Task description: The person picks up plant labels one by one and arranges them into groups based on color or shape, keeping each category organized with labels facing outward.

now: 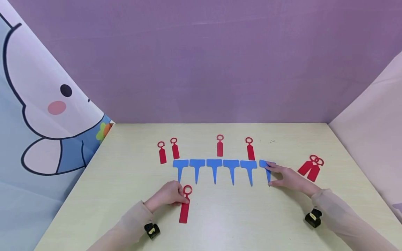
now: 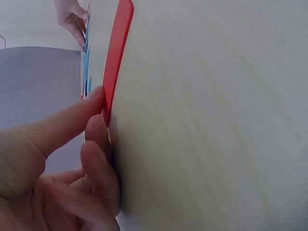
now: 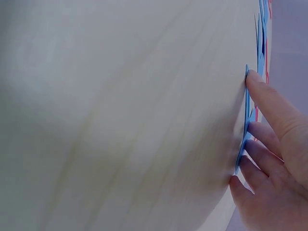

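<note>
Red ring tag (image 1: 185, 205) pinched in my left hand (image 1: 166, 196) on the surface (image 1: 238, 219), right hand (image 1: 287, 177) fingers flat on the end blue marker (image 1: 267, 169).

Two bare hands, no gloves, no rings seen. Left hand (image 1: 168, 196): long sleeve (image 1: 125, 226), pale beige, thin and slightly sheer, cuff snug at wrist. Small black device (image 1: 152, 230) strapped under left wrist, yellow mark on face. Right hand (image 1: 287, 177): matching pale beige sleeve (image 1: 342, 218), loose folds toward 5 o'clock. Second black device (image 1: 313, 218) at right wrist, boxy, yellow mark on top. Fingers (image 2: 98, 159) bare in wrist views, nails short, unpainted.
</note>
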The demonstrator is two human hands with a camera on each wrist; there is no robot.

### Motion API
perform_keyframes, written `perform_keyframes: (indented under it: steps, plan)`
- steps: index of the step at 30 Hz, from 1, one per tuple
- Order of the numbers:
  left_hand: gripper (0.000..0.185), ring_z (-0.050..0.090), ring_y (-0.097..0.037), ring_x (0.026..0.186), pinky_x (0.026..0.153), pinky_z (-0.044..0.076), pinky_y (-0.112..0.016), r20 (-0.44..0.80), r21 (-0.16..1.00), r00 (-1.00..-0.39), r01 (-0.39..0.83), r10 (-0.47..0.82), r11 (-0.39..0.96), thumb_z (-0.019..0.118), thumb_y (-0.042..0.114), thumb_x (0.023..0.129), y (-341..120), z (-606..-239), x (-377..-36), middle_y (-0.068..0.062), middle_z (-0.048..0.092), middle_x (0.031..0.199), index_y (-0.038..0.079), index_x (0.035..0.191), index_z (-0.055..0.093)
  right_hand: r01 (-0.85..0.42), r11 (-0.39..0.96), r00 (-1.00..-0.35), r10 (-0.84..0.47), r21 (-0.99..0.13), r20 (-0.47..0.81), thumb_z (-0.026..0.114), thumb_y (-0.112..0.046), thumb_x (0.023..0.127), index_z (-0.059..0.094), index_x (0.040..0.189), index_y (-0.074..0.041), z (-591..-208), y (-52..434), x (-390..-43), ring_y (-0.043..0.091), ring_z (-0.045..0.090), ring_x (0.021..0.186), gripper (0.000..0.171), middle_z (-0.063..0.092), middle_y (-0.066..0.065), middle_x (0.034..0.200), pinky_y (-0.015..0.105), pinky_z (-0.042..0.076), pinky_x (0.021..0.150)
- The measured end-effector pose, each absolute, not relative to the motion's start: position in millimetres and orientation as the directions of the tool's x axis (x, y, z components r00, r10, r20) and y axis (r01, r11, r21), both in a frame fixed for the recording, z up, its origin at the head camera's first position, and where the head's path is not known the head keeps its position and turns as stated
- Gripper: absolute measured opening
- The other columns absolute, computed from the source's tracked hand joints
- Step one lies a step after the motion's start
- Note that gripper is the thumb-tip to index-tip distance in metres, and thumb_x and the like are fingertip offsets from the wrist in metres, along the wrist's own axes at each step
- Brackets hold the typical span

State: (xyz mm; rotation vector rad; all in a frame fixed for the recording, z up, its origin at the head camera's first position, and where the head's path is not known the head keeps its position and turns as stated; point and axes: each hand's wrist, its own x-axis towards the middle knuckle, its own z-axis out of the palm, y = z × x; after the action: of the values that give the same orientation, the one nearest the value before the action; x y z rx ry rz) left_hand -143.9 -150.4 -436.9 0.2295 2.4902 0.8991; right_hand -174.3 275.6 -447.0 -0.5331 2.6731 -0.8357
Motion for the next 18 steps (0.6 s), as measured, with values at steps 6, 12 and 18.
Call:
perform_keyframes:
  steps: [6,12,18]
  plan:
    - [0.028,0.044,-0.01,0.039,0.041,0.036,-0.022,-0.366,0.61,-0.879,0.021,0.305,0.792,0.075,0.021,0.069,-150.7,-437.8,-142.4,0.001,0.049,0.046,0.008,0.055,0.054,-0.264,0.76,-0.888,-0.432,-0.594,-0.159,0.07,-0.029,0.073,0.04,0.13,0.001,-447.2,275.0,-174.7,0.047,0.02,0.124,0.07,0.027,0.024,0.138,0.055,0.027,0.095]
    - [0.027,0.045,-0.011,0.04,0.042,0.037,-0.023,-0.364,0.611,-0.879,0.024,0.308,0.791,0.074,0.023,0.07,-152.9,-437.9,-140.8,0.0,0.049,0.047,0.009,0.057,0.055,-0.264,0.762,-0.888,-0.432,-0.592,-0.159,0.07,-0.03,0.073,0.041,0.129,0.001,-447.0,275.2,-175.0,0.047,0.021,0.124,0.07,0.028,0.024,0.138,0.056,0.027,0.095]
    - [0.023,0.046,-0.013,0.046,0.047,0.04,-0.025,-0.36,0.624,-0.887,0.001,0.288,0.781,0.073,0.023,0.071,-156.9,-432.2,-142.8,-0.001,0.05,0.053,0.01,0.062,0.057,-0.254,0.77,-0.889,-0.424,-0.585,-0.172,0.07,-0.03,0.073,0.04,0.13,0.001,-445.9,276.0,-174.3,0.046,0.02,0.125,0.071,0.027,0.024,0.138,0.055,0.027,0.096]
